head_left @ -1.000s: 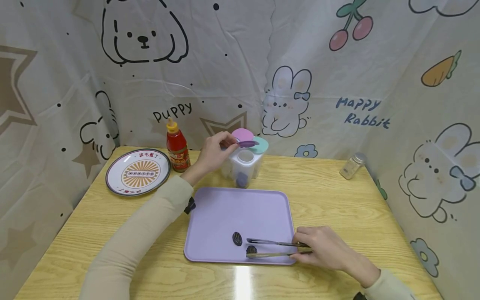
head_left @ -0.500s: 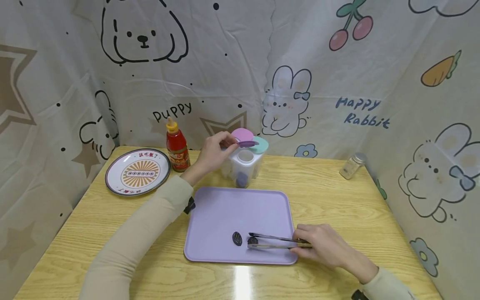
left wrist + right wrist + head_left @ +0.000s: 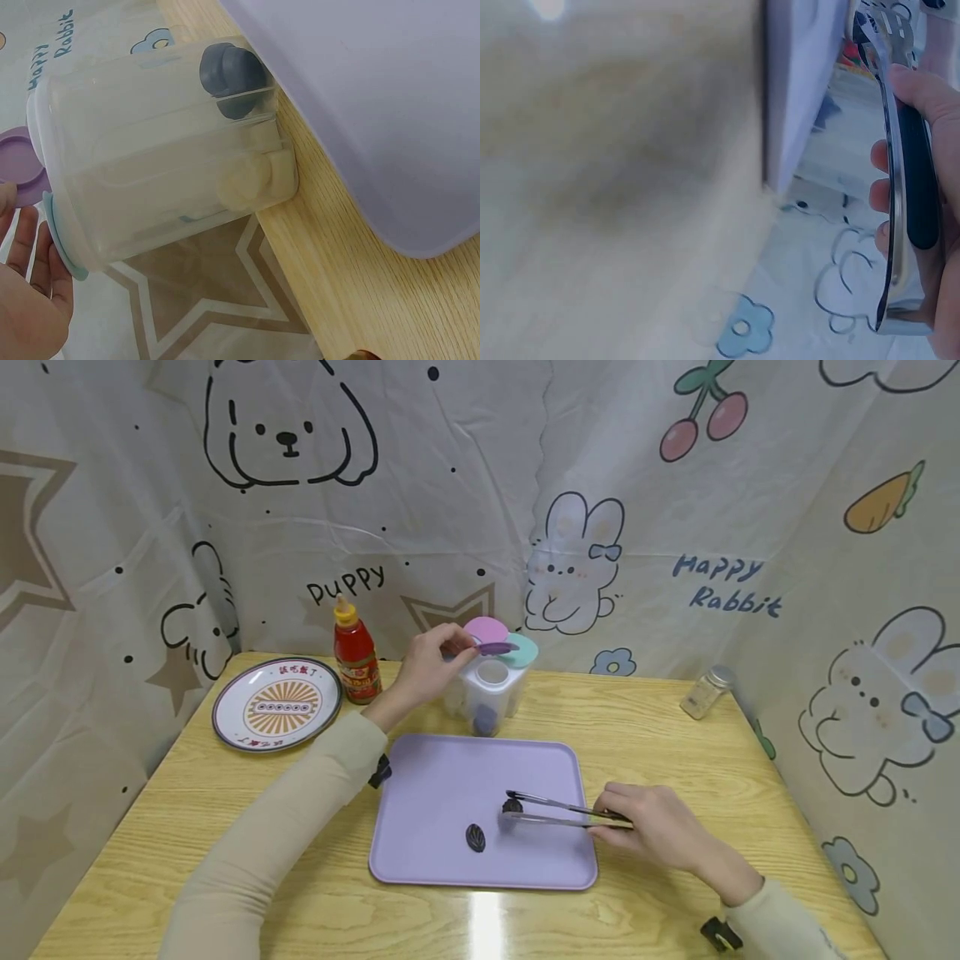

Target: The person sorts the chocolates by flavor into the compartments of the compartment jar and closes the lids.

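Observation:
My left hand [image 3: 433, 664] pinches the raised purple lid [image 3: 21, 163] of a clear plastic container [image 3: 142, 142], whose round opening [image 3: 492, 672] shows below it. Inside the container lie a dark blue piece [image 3: 234, 79] and several pale pieces [image 3: 247, 180] in separate compartments. My right hand [image 3: 656, 822] grips metal tongs [image 3: 919, 176] with dark handles. Between the tong tips, over the right part of the purple tray [image 3: 435, 777], sits a small dark rounded piece [image 3: 512, 807]. Left of it and closer to me, a dark ribbed oval piece [image 3: 476, 837] lies on the tray.
Pink [image 3: 486, 628] and teal lids [image 3: 524, 649] also stand up on the container. A red sauce bottle [image 3: 356, 656] and a patterned plate [image 3: 277, 704] stand to the left. A small glass jar [image 3: 707, 692] is at the back right, before the printed curtain.
The tongs have moved away from me across the tray, and their arms have drawn closer together. The dark rounded piece has travelled with their tips. My left hand stays at the purple lid.

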The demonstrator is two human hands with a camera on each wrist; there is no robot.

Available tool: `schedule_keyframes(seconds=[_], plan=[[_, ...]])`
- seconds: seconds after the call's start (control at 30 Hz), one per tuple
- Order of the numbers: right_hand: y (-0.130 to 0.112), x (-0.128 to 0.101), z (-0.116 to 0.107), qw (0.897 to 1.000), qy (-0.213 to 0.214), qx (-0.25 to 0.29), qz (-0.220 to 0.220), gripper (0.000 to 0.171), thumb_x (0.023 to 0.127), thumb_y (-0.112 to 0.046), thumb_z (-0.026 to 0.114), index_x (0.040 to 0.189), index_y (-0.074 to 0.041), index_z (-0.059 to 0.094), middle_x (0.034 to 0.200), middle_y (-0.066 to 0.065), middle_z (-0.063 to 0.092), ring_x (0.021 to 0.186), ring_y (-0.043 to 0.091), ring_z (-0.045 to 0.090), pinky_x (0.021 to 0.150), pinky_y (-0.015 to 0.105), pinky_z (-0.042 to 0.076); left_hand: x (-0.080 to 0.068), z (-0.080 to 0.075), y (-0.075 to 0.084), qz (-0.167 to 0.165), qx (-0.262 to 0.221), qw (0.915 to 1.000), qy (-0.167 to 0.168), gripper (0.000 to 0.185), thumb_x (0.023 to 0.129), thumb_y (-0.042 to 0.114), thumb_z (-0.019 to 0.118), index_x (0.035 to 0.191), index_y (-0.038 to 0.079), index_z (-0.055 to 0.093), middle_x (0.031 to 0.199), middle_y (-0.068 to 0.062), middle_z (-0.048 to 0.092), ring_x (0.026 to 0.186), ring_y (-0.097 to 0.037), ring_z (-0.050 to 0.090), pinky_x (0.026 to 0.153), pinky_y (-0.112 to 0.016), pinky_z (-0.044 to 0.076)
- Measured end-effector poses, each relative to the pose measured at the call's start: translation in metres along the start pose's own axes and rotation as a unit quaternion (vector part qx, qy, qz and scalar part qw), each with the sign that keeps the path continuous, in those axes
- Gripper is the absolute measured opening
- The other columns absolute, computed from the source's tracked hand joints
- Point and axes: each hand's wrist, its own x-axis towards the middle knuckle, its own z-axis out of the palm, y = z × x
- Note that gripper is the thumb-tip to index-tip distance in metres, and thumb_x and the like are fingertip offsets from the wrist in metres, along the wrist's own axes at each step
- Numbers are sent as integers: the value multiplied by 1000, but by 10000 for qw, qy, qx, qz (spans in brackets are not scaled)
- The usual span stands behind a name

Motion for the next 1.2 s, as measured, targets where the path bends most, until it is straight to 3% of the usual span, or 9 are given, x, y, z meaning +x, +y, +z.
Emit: schedule_keyframes(seconds=[0.17,0.4,0.63,0.73,0.87,0.97,1.2], plan=[[11,9,-12,9995,291,-121,76,24,97,-44,75,88,-22,71,77,-13,64,61,-10,43,53,7,33,-1,0,0,-36,13,10000,-2,11,99,16,75,107,8,72,107,-11,76,98,-25,69,91,-38,56],[26,26,-33,9980,567,-287,44,31,100,-47,71,89,-18,71,77,-9,67,61,-7,45,52,10,36,-2,-1,0,-87,0,10000,-14,11,99,15,74,108,8,72,108,-11,76,99,-25,69,91,-37,56],[35,52,-45,9954,780,-551,-39,49,105,-59,52,87,-16,70,76,-6,67,58,-3,45,51,14,35,-2,-2,1,-107,-18,9999,-22,12,99,14,74,108,7,72,109,-12,76,99,-26,69,91,-39,56],[39,62,-45,9956,763,-547,45,37,101,-50,67,89,-15,71,77,-4,68,58,-2,45,51,16,35,-2,-2,1,-91,-21,10000,-24,11,99,14,74,108,7,72,108,-12,76,99,-26,69,92,-39,56],[45,75,-43,9957,758,-517,154,20,84,-23,89,90,-14,72,80,-2,70,59,0,46,51,18,37,-1,-2,1,-57,-5,10000,-26,11,99,14,74,107,7,71,107,-12,76,99,-26,69,92,-39,57],[49,85,-42,9950,780,-574,252,23,79,-19,91,91,-13,72,80,-1,71,59,2,47,52,20,37,0,-2,1,-33,28,10000,-39,11,99,15,74,107,7,71,107,-11,76,99,-25,70,93,-39,56],[59,106,-39,9937,817,-630,446,21,84,-25,90,90,-14,73,79,-2,69,59,4,47,53,24,40,0,-1,1,-18,17,10000,-79,11,100,15,74,106,8,71,107,-11,76,99,-25,70,93,-39,57]])
